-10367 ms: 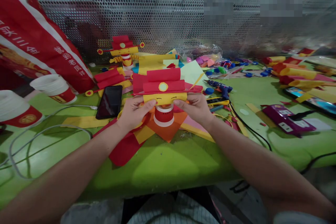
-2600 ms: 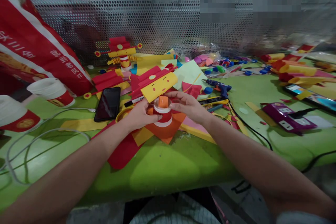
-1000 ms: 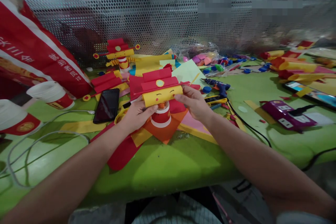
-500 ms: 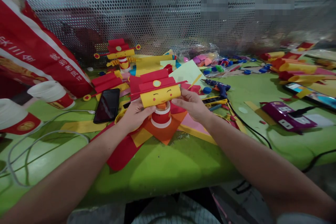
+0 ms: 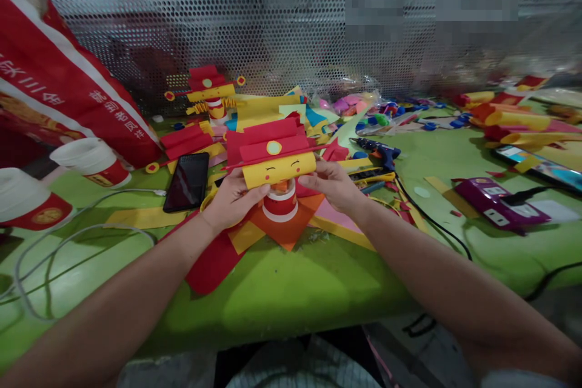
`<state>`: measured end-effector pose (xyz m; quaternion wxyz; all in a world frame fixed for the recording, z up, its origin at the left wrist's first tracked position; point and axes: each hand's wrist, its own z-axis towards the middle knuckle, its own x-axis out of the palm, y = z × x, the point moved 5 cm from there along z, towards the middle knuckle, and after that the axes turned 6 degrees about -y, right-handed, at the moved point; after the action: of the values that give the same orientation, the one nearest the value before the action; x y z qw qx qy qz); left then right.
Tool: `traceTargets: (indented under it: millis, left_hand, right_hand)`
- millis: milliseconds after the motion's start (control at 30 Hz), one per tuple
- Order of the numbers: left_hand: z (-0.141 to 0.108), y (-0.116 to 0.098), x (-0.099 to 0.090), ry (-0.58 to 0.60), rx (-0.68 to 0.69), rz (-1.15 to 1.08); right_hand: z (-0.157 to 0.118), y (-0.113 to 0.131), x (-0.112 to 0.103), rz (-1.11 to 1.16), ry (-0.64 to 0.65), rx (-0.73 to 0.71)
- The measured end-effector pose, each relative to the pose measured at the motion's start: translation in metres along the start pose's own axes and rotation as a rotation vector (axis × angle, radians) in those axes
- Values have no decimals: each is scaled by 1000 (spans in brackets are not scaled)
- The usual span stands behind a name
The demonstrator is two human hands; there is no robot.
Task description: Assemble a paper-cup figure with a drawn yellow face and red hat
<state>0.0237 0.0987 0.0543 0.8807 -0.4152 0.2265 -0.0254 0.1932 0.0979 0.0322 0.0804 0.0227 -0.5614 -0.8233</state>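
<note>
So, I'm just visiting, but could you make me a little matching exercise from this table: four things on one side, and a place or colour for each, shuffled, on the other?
Things:
1 paper face
2 dark-screened phone
3 glue gun
4 power strip

Places and colours:
A purple
B lying to the left of both hands
C dark blue
D held between the left hand and the right hand

Right pairs: 1-D, 2-B, 3-C, 4-A

Green table (image 5: 282,294) before a grey perforated metal screen (image 5: 282,18), dull grey floor (image 5: 431,361) below, the light dim
</note>
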Motion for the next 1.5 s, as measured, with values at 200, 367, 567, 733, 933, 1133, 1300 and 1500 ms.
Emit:
traceTargets:
  millis: [200,367,567,733,933,1133,1300,1500]
  left_hand:
    - [-1,1,-1,83,73,51]
    - [0,-2,-1,80,103,27]
    - [-1,0,-5,11,50,84]
    - [-1,2,-7,15,23,97]
    - [-1,3,-6,8,-15,65]
    - [0,4,-7,-61,-37,36]
    - [1,-12,-8,-17,160,277]
    - [1,-14,-7,29,295,394]
  right_hand:
    - [1,-5,-1,31,36,24]
    - [1,-6,-3,57,5,48]
    - [0,-7,-4,114,-22,54]
    - [1,-10,-7,133,-31,48]
    - [2,-11,-7,162,-28,31]
    - [3,-7,-8,193,-64,9]
    - [2,-6,-13,213,-145,-14]
    - [2,-7,-12,173,-114,-18]
